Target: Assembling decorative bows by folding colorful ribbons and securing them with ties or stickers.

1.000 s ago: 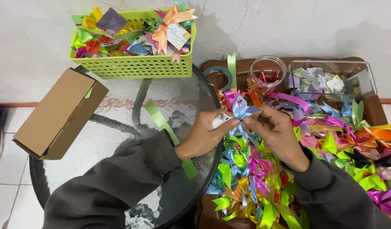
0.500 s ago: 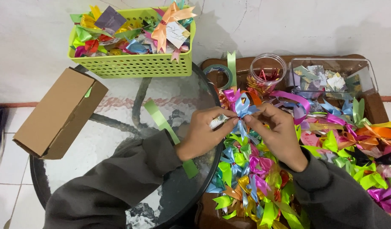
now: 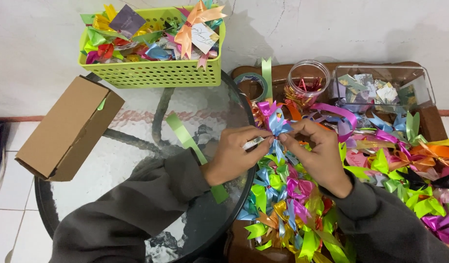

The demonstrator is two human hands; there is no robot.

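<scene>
My left hand (image 3: 236,153) and my right hand (image 3: 319,153) meet over the edge of a round glass table (image 3: 136,146). Between their fingertips they pinch a small ribbon bow (image 3: 274,122) of pink and light blue loops. The left fingers also hold a thin pale strip at the bow's knot. Below and to the right of the hands lies a heap of coloured ribbon bows (image 3: 292,204), green, pink, blue and gold. Both forearms wear dark grey sleeves.
A lime plastic basket (image 3: 151,73) full of bows and tags stands at the table's far edge. A brown cardboard box (image 3: 68,129) lies at the left. A green ribbon strip (image 3: 188,141) lies on the glass. A glass jar (image 3: 307,85), tape roll (image 3: 251,85) and clear box (image 3: 380,90) are behind.
The hands have stayed in place, with the fingers working slightly at the bow's knot. Nothing else has moved.
</scene>
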